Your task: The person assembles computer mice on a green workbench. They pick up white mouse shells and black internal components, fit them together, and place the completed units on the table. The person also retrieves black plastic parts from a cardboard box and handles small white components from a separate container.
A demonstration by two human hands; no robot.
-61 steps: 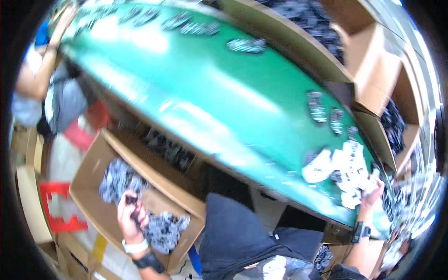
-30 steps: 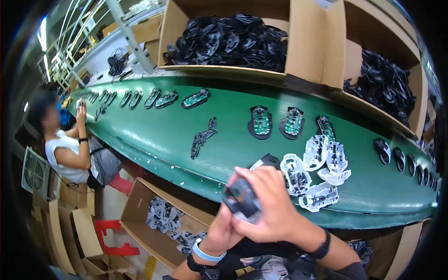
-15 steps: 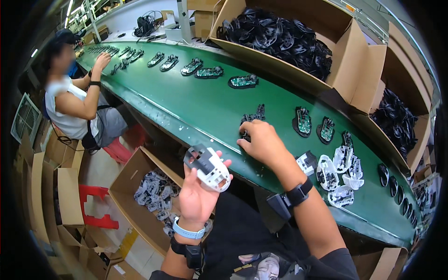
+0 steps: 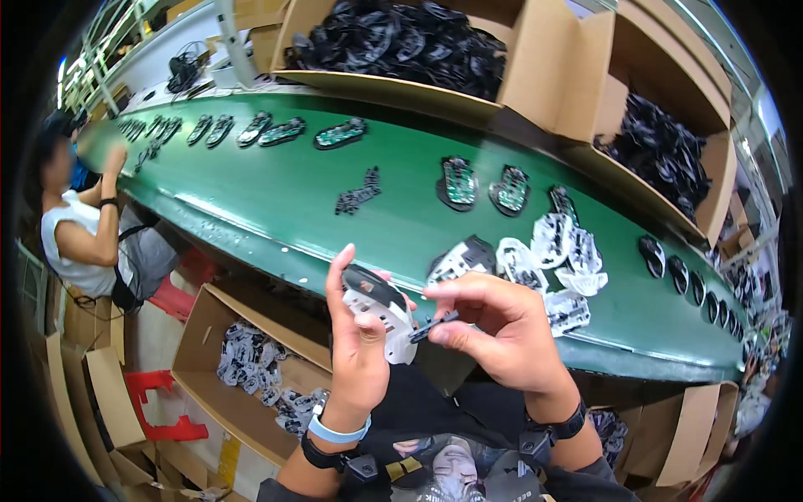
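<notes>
My left hand (image 4: 360,364) is wrapped round a white-and-black computer mouse shell (image 4: 387,322), tilted up on its side. Between thumb and fingers, my right hand (image 4: 506,330) pinches a small black plastic part (image 4: 433,326). One end of that part lies at the shell's lower right edge; whether it is seated there I cannot tell. A small heap of similar black parts (image 4: 358,194) lies on the green table (image 4: 276,184) beyond my hands. Just behind my right hand sits another white-and-black shell (image 4: 464,258).
Several white shells (image 4: 552,238) cluster to the right, near mouse bases with green circuit boards (image 4: 458,181). Black mouse pieces (image 4: 652,255) line the far right. Cartons of black shells (image 4: 401,42) stand behind; a carton of pale parts (image 4: 251,356) is lower left. A co-worker (image 4: 79,234) sits left.
My right hand has left the heap of black parts and brought one to the shell. The left hand has turned the shell on its side. My view has shifted right.
</notes>
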